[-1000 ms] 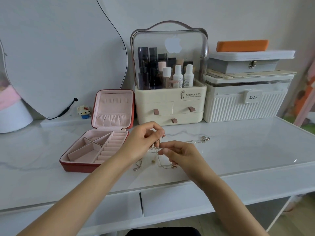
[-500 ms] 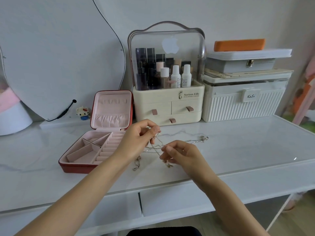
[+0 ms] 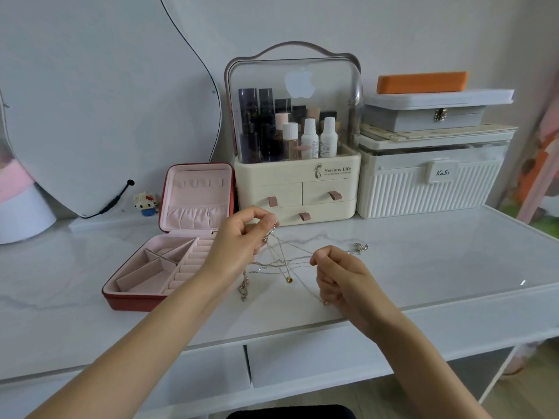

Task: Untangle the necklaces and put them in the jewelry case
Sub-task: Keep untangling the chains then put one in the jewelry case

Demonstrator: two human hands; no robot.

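Untangling underway: your left hand (image 3: 242, 234) and right hand (image 3: 341, 273) each pinch fine chain, stretching the necklaces (image 3: 284, 261) above the desk (image 3: 423, 267). Next, ease one strand free; jewelry case (image 3: 121, 293) waits open, left.

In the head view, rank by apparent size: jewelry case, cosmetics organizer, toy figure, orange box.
1. cosmetics organizer
2. jewelry case, though it sits nearer the camera, so its margin is unsure
3. orange box
4. toy figure

White desk (image 3: 423, 267) (marble-look) bears jewelry case (image 3: 133, 300), organizer (image 3: 298, 189).
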